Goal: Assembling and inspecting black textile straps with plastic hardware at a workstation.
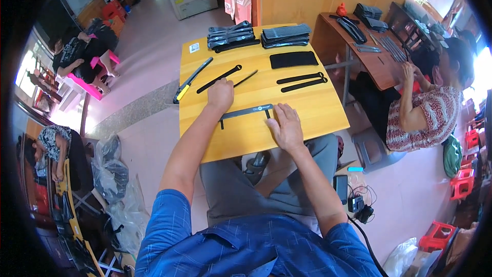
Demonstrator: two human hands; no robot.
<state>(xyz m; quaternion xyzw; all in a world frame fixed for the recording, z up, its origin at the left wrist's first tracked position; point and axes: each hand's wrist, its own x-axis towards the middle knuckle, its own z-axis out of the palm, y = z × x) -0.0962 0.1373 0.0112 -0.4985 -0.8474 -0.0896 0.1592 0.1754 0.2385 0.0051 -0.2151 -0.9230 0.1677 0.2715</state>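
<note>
On the yellow table (333, 118) a dark grey flat strip (246, 111) lies crosswise, with two short black tabs hanging from its near side. My left hand (221, 95) is closed just above the strip's left part. A thin dark stick-like piece (247, 77) sticks out of it toward the far right; its exact kind is unclear. My right hand (288, 126) lies flat with fingers stretched out at the strip's right end, the thumb near the right tab. Beyond my left hand is a black strap with a looped end (219, 78).
Two looped black straps (302, 81) and a black flat pad (293, 60) lie at right. Stacks of grey packs (230, 35) and grey strips (285, 36) stand at the far edge. A yellow-and-black tool (183, 91) lies left. A co-worker (425, 107) sits at a brown table (376, 64).
</note>
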